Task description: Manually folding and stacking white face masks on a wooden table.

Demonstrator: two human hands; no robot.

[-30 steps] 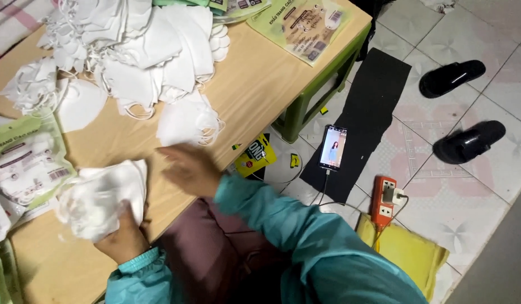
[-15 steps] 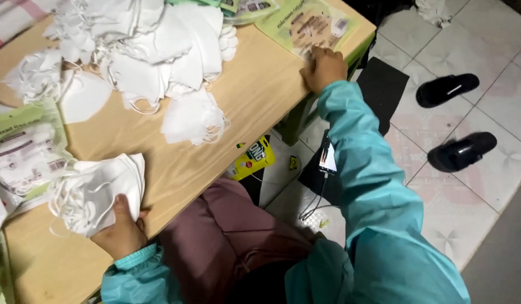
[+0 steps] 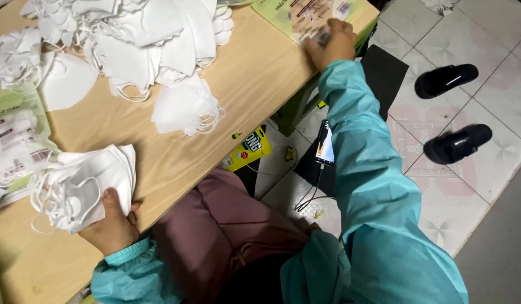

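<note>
At the far right corner of the wooden bench [image 3: 255,84], a flat green and tan package [image 3: 311,14] lay with its top edge cut off by the frame; its printed panel and small barcode patch were too blurred to make out. The right hand [image 3: 331,42] rested on the near edge of this package, fingers curled down onto it, though motion blur hid whether they pinched it or only pressed. Along the left edge of the bench lay a pale green pouch [image 3: 12,143] with a clear window showing white masks inside, partly cut off by the frame. The left hand [image 3: 111,222] gripped a stack of folded white masks [image 3: 83,186] at the near edge of the bench, thumb laid over the top and fingers hidden underneath. A loose heap of white masks [image 3: 131,39] covered the far left of the bench, its upper part out of view, with a few single masks [image 3: 184,107] lying just beside it. Under the bench on the tiled floor [image 3: 486,186] sat a small yellow packet [image 3: 246,151] with dark lettering, half hidden by the bench edge. Near it a phone [image 3: 324,145] with a lit screen lay on a black mat [image 3: 384,73], partly covered by the teal sleeve [image 3: 367,186]. Two black slippers [image 3: 451,112] stood well apart from the bench.
</note>
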